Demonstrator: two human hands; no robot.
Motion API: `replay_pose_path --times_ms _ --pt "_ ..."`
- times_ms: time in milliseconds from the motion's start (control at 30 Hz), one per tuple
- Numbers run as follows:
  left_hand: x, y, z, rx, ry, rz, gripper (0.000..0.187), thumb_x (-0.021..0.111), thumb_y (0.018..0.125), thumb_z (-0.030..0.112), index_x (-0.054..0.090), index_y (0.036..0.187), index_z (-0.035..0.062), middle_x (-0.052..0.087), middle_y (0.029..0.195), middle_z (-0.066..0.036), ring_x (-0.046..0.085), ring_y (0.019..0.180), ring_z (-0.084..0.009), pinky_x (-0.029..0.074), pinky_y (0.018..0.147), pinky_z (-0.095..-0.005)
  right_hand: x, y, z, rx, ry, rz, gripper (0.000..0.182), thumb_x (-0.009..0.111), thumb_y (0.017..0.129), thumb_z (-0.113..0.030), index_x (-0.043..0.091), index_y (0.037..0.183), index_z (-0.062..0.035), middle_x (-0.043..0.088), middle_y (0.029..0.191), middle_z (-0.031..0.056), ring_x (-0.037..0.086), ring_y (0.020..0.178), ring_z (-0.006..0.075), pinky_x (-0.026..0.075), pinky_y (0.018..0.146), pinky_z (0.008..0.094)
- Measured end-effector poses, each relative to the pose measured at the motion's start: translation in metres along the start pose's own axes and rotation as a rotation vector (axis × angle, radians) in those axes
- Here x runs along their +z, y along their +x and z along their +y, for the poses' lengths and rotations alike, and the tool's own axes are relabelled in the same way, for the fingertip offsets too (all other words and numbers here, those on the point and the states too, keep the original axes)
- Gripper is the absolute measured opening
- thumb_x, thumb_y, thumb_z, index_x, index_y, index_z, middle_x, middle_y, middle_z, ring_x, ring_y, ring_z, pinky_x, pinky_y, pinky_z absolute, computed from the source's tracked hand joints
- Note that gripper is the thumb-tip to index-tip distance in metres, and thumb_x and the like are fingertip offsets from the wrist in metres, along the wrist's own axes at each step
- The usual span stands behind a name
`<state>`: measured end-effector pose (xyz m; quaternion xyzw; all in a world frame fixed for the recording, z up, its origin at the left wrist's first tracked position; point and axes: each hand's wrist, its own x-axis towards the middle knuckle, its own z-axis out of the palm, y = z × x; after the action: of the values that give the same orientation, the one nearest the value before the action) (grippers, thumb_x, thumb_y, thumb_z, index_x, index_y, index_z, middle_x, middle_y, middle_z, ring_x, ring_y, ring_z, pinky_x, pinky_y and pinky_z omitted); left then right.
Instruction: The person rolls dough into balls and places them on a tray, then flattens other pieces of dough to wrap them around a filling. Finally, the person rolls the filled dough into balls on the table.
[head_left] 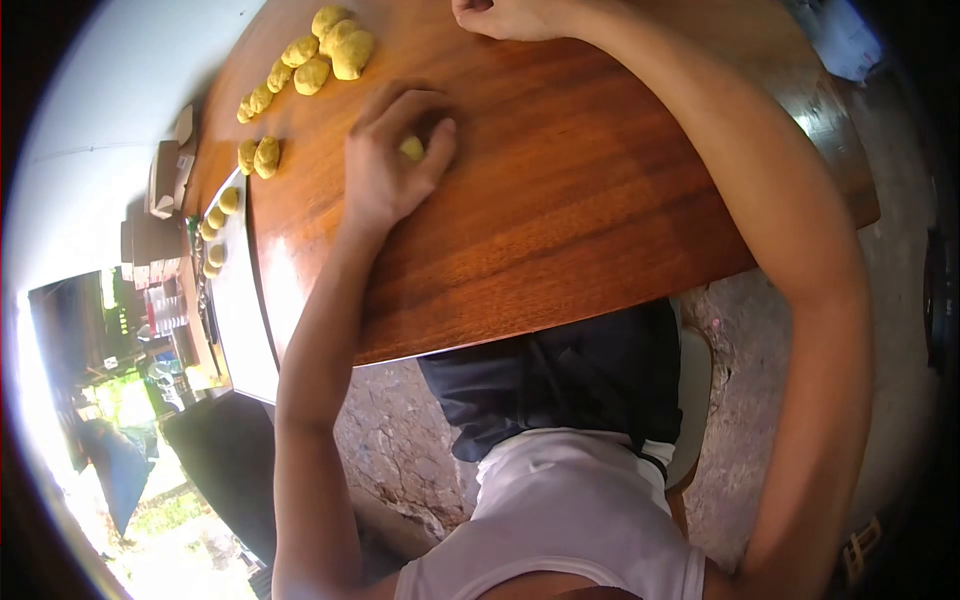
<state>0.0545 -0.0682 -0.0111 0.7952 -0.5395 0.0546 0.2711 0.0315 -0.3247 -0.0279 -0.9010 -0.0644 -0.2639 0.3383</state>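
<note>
My left hand (395, 160) rests over the wooden table (520, 210), its fingers and thumb curled around a lemon (412, 148); only a small yellow patch of it shows between them. My right hand (515, 18) is at the top edge of the view with its fingers curled in. Part of that hand is cut off, so anything inside it is hidden. Beyond my left hand lies a cluster of yellow lemons (351, 55), with some trailing off in a row to the left. Two more lemons (266, 157) lie side by side, left of my left hand.
Several lemons (228, 200) sit on a white surface (240, 290) along the table's left side. Cardboard boxes (160, 180) stand past it. The table's near edge runs just above my lap. A plastic bag (845, 40) is at the far right.
</note>
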Motion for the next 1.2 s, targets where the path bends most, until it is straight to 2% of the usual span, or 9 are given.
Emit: replay_pose_path --times_ms 67,267,500,567,633,833,900,1033,1200 --pt "0.004 -0.008 0.010 0.153 0.014 -0.002 0.014 0.069 0.085 0.006 0.072 0.098 0.0023 0.069 0.107 -0.016 0.068 0.094 -0.0334 0.055 0.083 -0.0397 -0.004 -0.003 -0.003 0.028 0.031 -0.006 0.013 0.065 0.082 -0.012 0.068 0.073 -0.0022 0.069 0.074 0.0196 0.068 0.067 0.0337 0.051 0.060 0.0429" --pt "-0.028 -0.068 0.010 0.078 0.153 -0.003 0.017 0.069 0.083 0.002 0.073 0.100 0.0025 0.069 0.106 -0.015 0.068 0.097 -0.0339 0.055 0.086 -0.0399 -0.002 0.001 -0.001 -0.007 0.023 0.016 0.014 0.064 0.081 -0.011 0.068 0.072 -0.0015 0.068 0.073 0.0207 0.067 0.066 0.0360 0.050 0.059 0.0442" --pt "0.007 0.012 0.009 -0.050 -0.081 -0.025 0.019 0.068 0.083 0.001 0.073 0.102 0.0018 0.069 0.112 -0.015 0.068 0.103 -0.0343 0.055 0.090 -0.0381 -0.004 -0.002 -0.003 -0.025 0.009 0.038 0.014 0.065 0.081 -0.011 0.067 0.072 -0.0009 0.068 0.074 0.0210 0.066 0.066 0.0361 0.049 0.059 0.0446" --pt "0.007 -0.005 0.017 0.181 0.030 -0.022 0.021 0.067 0.083 0.000 0.073 0.104 0.0016 0.070 0.115 -0.016 0.069 0.107 -0.0347 0.056 0.093 -0.0385 -0.007 -0.002 -0.007 0.013 0.003 0.012 0.014 0.065 0.082 -0.011 0.067 0.072 -0.0009 0.068 0.074 0.0210 0.066 0.065 0.0359 0.049 0.059 0.0446" --pt "-0.007 -0.032 0.025 0.190 0.071 -0.043 0.023 0.067 0.083 0.000 0.073 0.105 0.0012 0.070 0.118 -0.017 0.068 0.111 -0.0346 0.055 0.097 -0.0396 -0.007 -0.003 -0.006 0.063 0.007 -0.009 0.014 0.065 0.082 -0.011 0.067 0.072 -0.0009 0.069 0.074 0.0210 0.066 0.065 0.0357 0.049 0.059 0.0446" --pt "-0.021 -0.022 -0.010 0.077 0.216 0.011 0.013 0.069 0.083 0.005 0.070 0.095 0.0007 0.068 0.104 -0.016 0.069 0.089 -0.0319 0.056 0.080 -0.0399 0.002 0.004 0.000 0.010 0.090 -0.037 0.015 0.064 0.082 -0.010 0.067 0.071 -0.0007 0.068 0.073 0.0213 0.066 0.065 0.0354 0.049 0.059 0.0446" --pt "-0.008 0.006 -0.006 -0.012 -0.037 -0.003 0.014 0.069 0.081 0.006 0.069 0.095 0.0022 0.065 0.100 -0.014 0.066 0.088 -0.0310 0.054 0.078 -0.0396 0.000 0.003 -0.001 0.019 0.018 -0.017 0.015 0.063 0.082 -0.010 0.067 0.071 -0.0005 0.068 0.073 0.0214 0.066 0.065 0.0352 0.049 0.058 0.0444" --pt "-0.006 -0.004 0.003 0.163 0.006 -0.114 0.016 0.070 0.081 0.004 0.069 0.096 0.0030 0.063 0.099 -0.014 0.065 0.096 -0.0311 0.053 0.081 -0.0391 -0.005 -0.001 -0.006 0.008 0.027 -0.013 0.015 0.064 0.082 -0.011 0.067 0.071 -0.0005 0.068 0.073 0.0211 0.066 0.065 0.0354 0.050 0.059 0.0450" --pt "-0.028 -0.067 0.002 -0.034 0.142 0.022 0.016 0.072 0.081 0.004 0.069 0.097 0.0026 0.066 0.105 -0.017 0.065 0.098 -0.0338 0.053 0.086 -0.0408 0.000 -0.003 0.000 -0.046 0.023 0.054 0.015 0.065 0.082 -0.011 0.067 0.071 -0.0006 0.069 0.074 0.0200 0.067 0.068 0.0351 0.051 0.063 0.0449"
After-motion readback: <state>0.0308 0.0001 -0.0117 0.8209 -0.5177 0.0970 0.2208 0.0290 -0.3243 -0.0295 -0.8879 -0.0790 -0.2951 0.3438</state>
